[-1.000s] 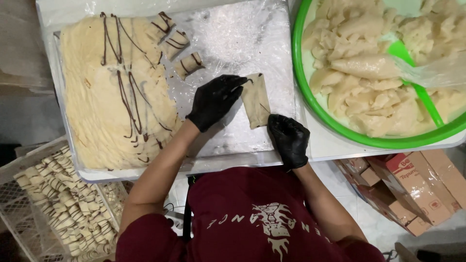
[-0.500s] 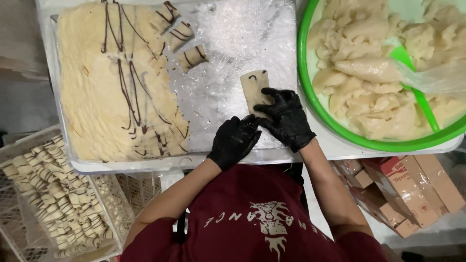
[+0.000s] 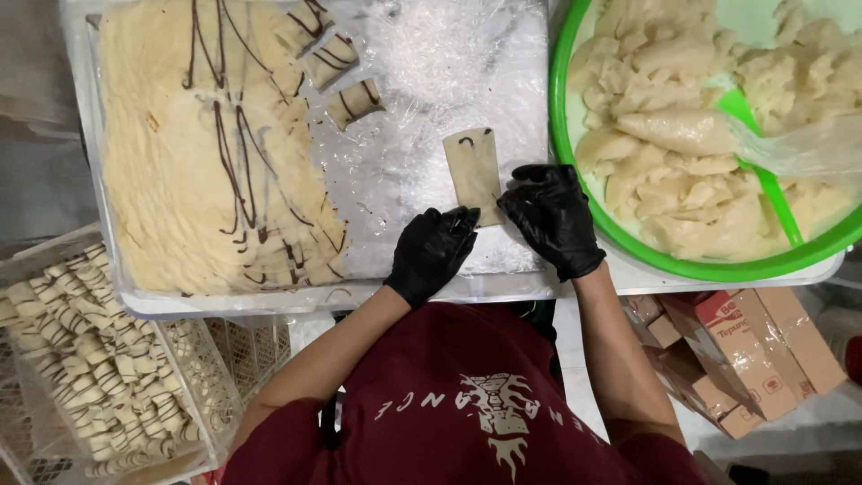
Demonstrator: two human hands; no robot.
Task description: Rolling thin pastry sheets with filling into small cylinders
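Observation:
A thin tan wrapper sheet (image 3: 473, 171) with a small dark streak lies flat on the plastic-covered tray (image 3: 422, 54). My right hand (image 3: 552, 216), in a black glove, pinches the sheet's near right corner. The gloved fingertips of my left hand (image 3: 433, 251) are curled at its near left corner. A broad stack of pale sheets with dark chocolate lines (image 3: 206, 144) fills the tray's left side. Three small rolled pieces (image 3: 328, 58) lie beyond it.
A green bowl (image 3: 628, 251) of pale mashed filling with a green scoop (image 3: 763, 171) stands at the right. A white basket (image 3: 224, 359) of several striped rolls sits lower left. Cardboard boxes (image 3: 754, 350) lie lower right, below the table edge.
My left hand came off the top of the sheet and dropped to its near edge. My right hand moved up to that same edge. The sheet now lies flat.

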